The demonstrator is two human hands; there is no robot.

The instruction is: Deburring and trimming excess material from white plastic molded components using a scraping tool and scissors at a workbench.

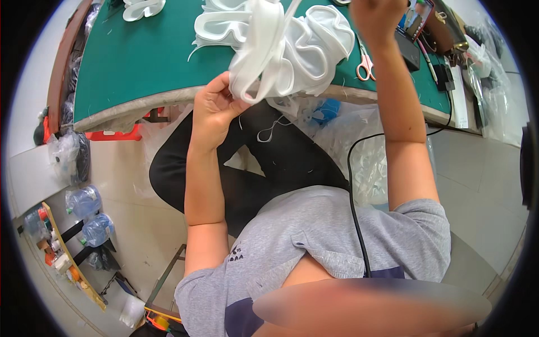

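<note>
Pinching the lower end of a white looped piece (255,48) between thumb and fingers, the left hand (214,115) has a narrow, closed grip at the top centre of the frame. The piece stands up from that pinch, over the front of a pile of similar white pieces (331,42) on the green tabletop (140,62). Holding it by the end probably leaves most of its curved outline uncovered, and having it at the table's near edge seems to bring it close to the body. The pile lies within easy reach, perhaps so that single pieces can be lifted without stretching. A pair of scissors (365,66) with pinkish handles rests right of the pile, handles toward the person, which would suit a quick pick-up.

The left forearm rises almost straight from the lower centre-left, elbow low, wrist slightly bent and the back of the hand turned toward the left of the frame. The right arm reaches higher, its forearm running up the right side to the right hand (379,19), which the upper edge cuts off; whether it grips anything cannot be told. A narrow white strip (292,8) slants out of the top of the frame between the hands, its far end hidden.
</note>
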